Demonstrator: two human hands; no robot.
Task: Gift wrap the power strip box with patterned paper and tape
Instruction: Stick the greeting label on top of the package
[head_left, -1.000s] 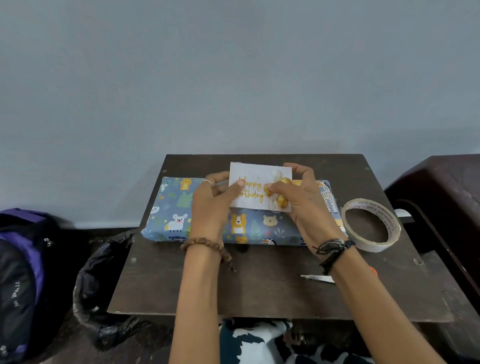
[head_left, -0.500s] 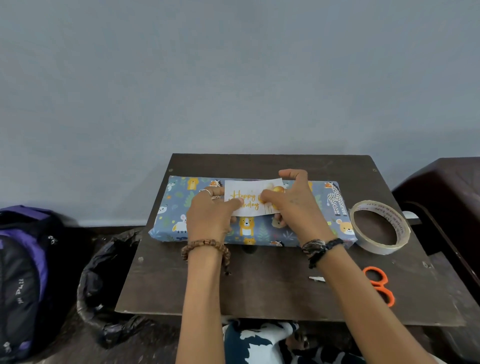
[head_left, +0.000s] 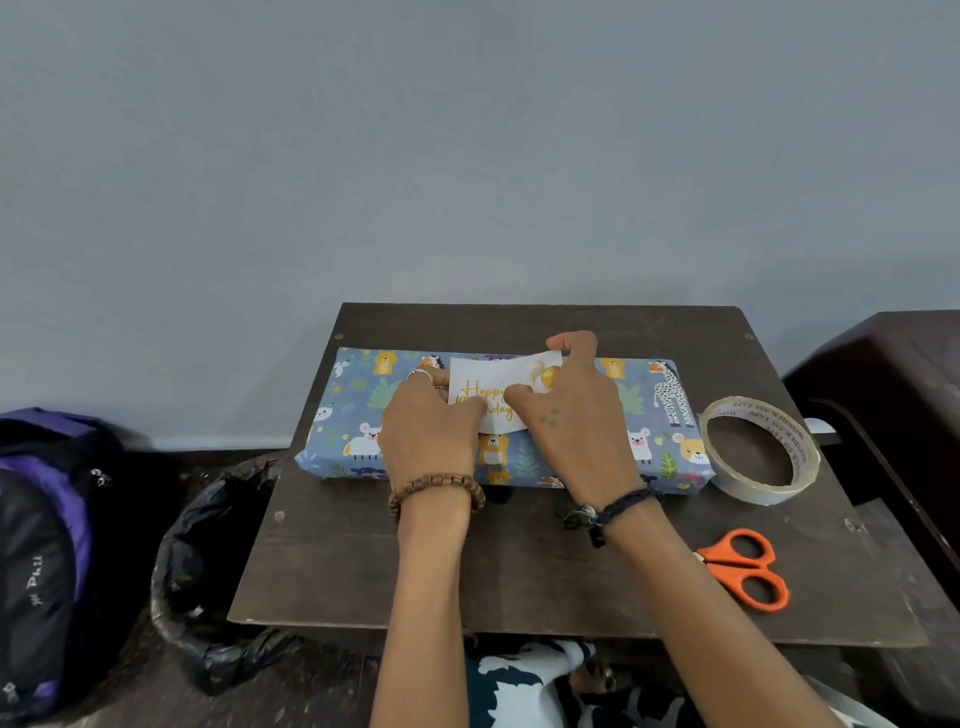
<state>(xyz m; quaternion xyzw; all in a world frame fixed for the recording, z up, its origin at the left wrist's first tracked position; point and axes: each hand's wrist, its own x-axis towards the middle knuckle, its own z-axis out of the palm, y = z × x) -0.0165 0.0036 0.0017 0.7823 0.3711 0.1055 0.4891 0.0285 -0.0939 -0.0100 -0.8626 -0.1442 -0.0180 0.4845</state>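
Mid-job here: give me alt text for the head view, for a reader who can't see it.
Both hands, left and right, press a birthday card onto a wrapped box on a dark table. A tape roll sits right of the box, orange scissors nearer the person.

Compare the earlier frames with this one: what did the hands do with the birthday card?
Both hands brought the card down from a raised, tilted hold until it lies on the wrapped box. The left hand and right hand now press it there. The tape roll still sits right of the box on the table.
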